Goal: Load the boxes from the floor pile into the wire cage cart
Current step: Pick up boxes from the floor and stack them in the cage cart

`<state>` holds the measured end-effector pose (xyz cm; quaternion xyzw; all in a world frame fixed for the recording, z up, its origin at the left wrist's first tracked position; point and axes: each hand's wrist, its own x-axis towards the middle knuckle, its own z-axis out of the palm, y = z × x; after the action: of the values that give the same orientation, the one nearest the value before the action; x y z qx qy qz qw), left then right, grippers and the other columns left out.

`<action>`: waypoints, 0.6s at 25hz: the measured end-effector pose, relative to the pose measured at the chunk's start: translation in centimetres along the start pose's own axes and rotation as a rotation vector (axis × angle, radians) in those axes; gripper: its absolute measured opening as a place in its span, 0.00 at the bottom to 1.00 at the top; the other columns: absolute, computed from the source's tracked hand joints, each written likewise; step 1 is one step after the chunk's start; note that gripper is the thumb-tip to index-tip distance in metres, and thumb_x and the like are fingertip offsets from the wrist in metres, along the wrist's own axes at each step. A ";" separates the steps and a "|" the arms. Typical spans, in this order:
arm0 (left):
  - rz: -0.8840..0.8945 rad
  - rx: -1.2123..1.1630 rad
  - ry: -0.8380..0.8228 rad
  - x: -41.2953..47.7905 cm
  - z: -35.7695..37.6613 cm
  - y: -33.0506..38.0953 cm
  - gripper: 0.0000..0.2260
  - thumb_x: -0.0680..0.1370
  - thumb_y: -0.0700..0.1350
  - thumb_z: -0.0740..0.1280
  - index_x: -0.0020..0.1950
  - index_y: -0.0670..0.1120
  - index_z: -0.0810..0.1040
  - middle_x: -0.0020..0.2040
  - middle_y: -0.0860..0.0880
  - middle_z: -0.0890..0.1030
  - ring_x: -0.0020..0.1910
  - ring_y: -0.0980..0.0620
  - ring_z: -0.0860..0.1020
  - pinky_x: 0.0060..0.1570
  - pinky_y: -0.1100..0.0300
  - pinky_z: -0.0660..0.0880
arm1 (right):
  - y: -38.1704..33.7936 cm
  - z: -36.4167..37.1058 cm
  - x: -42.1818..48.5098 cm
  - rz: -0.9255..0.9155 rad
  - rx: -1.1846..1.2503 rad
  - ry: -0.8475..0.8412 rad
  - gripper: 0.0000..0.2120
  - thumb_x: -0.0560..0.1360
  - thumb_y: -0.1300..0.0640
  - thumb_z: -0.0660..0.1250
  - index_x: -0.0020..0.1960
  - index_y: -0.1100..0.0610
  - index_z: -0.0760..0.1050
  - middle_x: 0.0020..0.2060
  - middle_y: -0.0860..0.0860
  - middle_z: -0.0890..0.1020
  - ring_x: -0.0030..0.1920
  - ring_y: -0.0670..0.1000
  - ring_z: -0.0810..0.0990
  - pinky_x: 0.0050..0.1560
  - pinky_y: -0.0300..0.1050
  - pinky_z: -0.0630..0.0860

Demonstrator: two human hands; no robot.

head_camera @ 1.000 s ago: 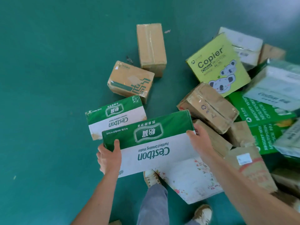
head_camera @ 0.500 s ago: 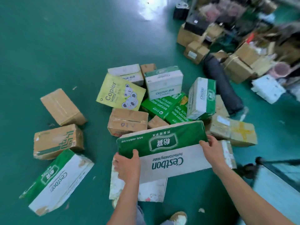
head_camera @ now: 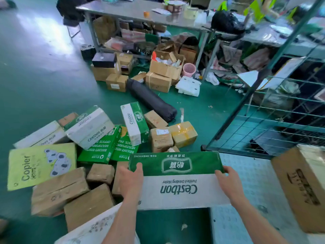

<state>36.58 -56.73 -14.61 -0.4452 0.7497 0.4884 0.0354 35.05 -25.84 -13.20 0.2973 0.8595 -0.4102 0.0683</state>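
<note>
1. Green floor of a cluttered packing room, with a steel table at the back.
2. Wire cage cart stands on the right, a brown carton on its base.
3. Floor pile lies to the left.
4. Cestbon water box is held up, its right end over the cart base's left edge.
5. Left hand and right hand grip its ends.

- One wide-angle view, worn on the person's head, faces forward and down over both bare forearms.
- Nearest the lens, low in the frame, the left hand and right hand grip the ends of a green-and-white cardboard box.
- Just beyond, on the left, lies the floor pile of brown, green and yellow cardboard boxes.
- The green wire cage cart fills the right side, its post leaning with the lens.
- A grey metal table stands farthest off, along the top.
</note>
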 end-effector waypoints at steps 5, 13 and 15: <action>0.203 0.180 -0.278 -3.5 7.9 9.1 0.25 0.79 0.59 0.63 0.62 0.39 0.69 0.58 0.41 0.78 0.54 0.41 0.77 0.56 0.51 0.72 | 4.3 -10.7 1.8 0.080 0.079 0.149 0.14 0.79 0.52 0.64 0.64 0.52 0.75 0.59 0.53 0.80 0.55 0.56 0.79 0.55 0.53 0.75; 0.540 0.473 -0.607 -12.5 21.7 18.3 0.34 0.81 0.65 0.59 0.78 0.42 0.65 0.75 0.39 0.70 0.73 0.38 0.68 0.72 0.45 0.65 | 12.0 -22.9 1.9 0.237 0.238 0.411 0.23 0.78 0.44 0.66 0.68 0.54 0.74 0.61 0.56 0.79 0.58 0.55 0.78 0.57 0.51 0.76; 0.562 0.394 -0.698 -15.3 25.1 20.0 0.35 0.80 0.63 0.62 0.77 0.39 0.64 0.75 0.38 0.69 0.73 0.38 0.68 0.72 0.47 0.66 | 13.1 -25.0 2.5 0.309 0.340 0.520 0.26 0.72 0.36 0.65 0.60 0.55 0.77 0.53 0.56 0.80 0.49 0.53 0.80 0.51 0.52 0.79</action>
<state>22.12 -25.33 -6.17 -0.0204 0.8624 0.4479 0.2349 43.55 0.28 -6.48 0.5257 0.7121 -0.4431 -0.1422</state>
